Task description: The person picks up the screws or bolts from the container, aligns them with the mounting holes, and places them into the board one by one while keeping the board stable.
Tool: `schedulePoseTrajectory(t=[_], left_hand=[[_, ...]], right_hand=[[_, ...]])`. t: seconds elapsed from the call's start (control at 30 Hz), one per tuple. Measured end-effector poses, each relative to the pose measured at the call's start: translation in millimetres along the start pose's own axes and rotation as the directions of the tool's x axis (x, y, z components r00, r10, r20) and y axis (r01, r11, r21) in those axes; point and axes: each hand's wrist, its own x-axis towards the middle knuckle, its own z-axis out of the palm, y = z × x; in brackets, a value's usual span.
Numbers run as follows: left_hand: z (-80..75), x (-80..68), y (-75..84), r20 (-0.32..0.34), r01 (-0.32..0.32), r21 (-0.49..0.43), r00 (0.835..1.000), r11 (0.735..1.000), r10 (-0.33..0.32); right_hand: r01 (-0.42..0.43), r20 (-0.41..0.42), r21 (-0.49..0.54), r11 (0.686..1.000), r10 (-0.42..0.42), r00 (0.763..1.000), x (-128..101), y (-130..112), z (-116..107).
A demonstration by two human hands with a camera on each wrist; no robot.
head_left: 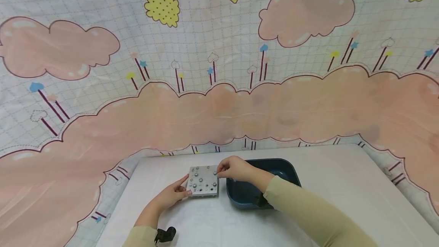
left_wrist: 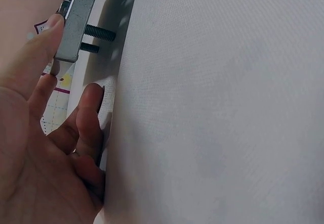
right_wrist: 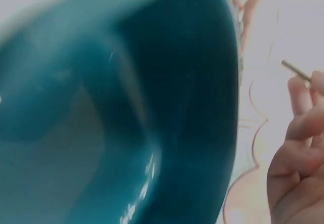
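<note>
A square silver metal plate (head_left: 204, 180) lies on the white table, with several bolts and screws standing in its holes. My left hand (head_left: 171, 194) grips its left edge, the thumb on the top face. In the left wrist view, threaded bolt ends (left_wrist: 100, 32) stick out below the plate. My right hand (head_left: 236, 169) is at the plate's right edge, beside a bolt head. In the right wrist view its fingertips pinch a thin metal screw (right_wrist: 296, 71), its free end pointing away from the fingers; the other end is hidden in the fingers.
A dark blue-green plastic basin (head_left: 240, 195) stands just right of the plate, under my right forearm. White cloth covers the table (head_left: 205, 224). Behind it hangs a patterned curtain (head_left: 219, 117) with clouds and stars.
</note>
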Motion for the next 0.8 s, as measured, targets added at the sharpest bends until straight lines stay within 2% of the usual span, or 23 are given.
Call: schedulePoseTrajectory(t=[0.2,0.43,0.6,0.8], left_hand=[[-1.2,-0.9,-0.6,-0.016,0.011,-0.015,1.000,1.000,-0.011],[-1.7,0.3,-2.5,-0.007,-0.009,-0.028,1.000,1.000,0.008],[-0.7,-0.3,-2.6,-0.002,-0.018,-0.040,1.000,0.999,0.018],[0.2,-1.7,-1.6,0.000,-0.022,-0.038,1.000,0.999,0.022]], right_hand=[[-0.069,-0.059,-0.017,0.997,0.068,0.996,9,-16,24],[-0.126,-0.140,-0.105,0.986,0.111,0.984,22,-21,43],[-0.177,-0.149,-0.131,0.975,0.157,0.976,27,-21,49],[-0.197,-0.149,-0.168,0.966,0.173,0.974,27,-22,53]])
